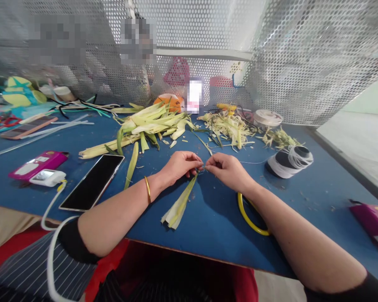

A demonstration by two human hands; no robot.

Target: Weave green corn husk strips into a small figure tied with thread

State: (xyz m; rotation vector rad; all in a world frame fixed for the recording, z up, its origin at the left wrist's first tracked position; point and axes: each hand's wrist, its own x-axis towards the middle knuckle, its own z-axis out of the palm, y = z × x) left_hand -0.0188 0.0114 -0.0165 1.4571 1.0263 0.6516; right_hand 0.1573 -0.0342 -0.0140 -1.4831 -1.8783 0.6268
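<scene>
My left hand [186, 165] is closed in a pinch at the narrow top end of a pale green corn husk [180, 204], whose wide cut end hangs toward the table's front edge. Close beside it, my right hand [228, 170] pinches thin white thread, fingertips almost meeting those of the left. That thread runs back to a dark cone spool [282, 162] wound with white thread, lying tilted to the right. What exactly sits between the fingertips is too small to make out. Partly beneath my right forearm lies a yellow ring [253, 224].
A heap of corn husks [153, 121] lies behind my hands, with shredded husk [231, 128] to its right. On the left are a black-screened phone [93, 182], a purple power strip [39, 165] and a white cable [52, 251]. Perforated mesh [201, 35] closes off the table's back.
</scene>
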